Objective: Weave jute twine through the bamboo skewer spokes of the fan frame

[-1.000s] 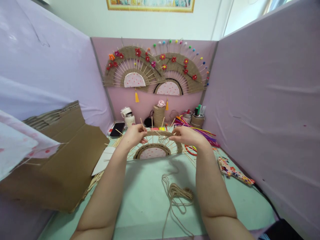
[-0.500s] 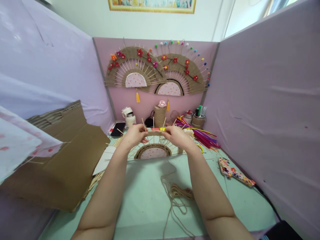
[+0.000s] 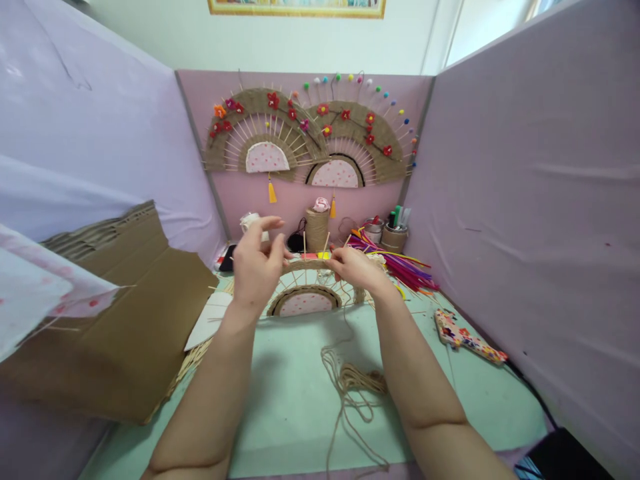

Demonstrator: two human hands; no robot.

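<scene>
A half-round fan (image 3: 310,304) stands at the middle of the table, with a pink dotted centre, thin sticks fanning out and a twine-woven outer band (image 3: 306,265). My right hand (image 3: 357,268) pinches that band at its upper right, by the stick tips. My left hand (image 3: 257,263) is raised at the band's left end, its thumb and index finger apart; whether its lower fingers touch the band I cannot tell. From near my right hand a strand of twine (image 3: 345,320) runs down to a loose bundle of twine (image 3: 361,380) on the table.
A floral glue gun (image 3: 467,338) with a cord lies right. Folded cardboard (image 3: 115,320) leans left. At the back stand a twine spool (image 3: 317,230), a white bottle (image 3: 249,222), colourful pipe cleaners (image 3: 400,267) and a pen pot (image 3: 394,238). Two finished fans (image 3: 267,100) hang on the pink panel.
My left hand has let go of the fan's band and lifted up and to the left, its fingers spreading. My right hand stays pinched on the band. The view has shifted slightly.
</scene>
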